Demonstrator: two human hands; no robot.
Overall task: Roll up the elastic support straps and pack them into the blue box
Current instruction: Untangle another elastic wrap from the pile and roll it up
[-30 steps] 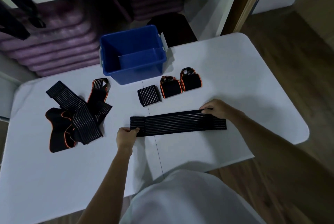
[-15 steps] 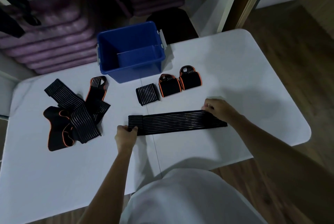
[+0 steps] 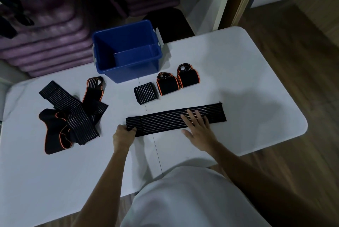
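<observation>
left hand [image 3: 123,137] pinching strap [image 3: 165,119], right hand [image 3: 199,128] flat

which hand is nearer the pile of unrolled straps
Left. The left hand grips the flat strap's rolled end, just right of the pile of unrolled straps; the right hand presses farther right.

I see the box [image 3: 126,52] at the table's [image 3: 238,72] far edge. Just before it, three rolled straps [image 3: 166,84] lie in a row. Nearer me, a long strap [image 3: 165,119] lies flat across the middle, its left end apparently folded over. A heap of loose straps [image 3: 70,115] lies well apart to the left.
</observation>
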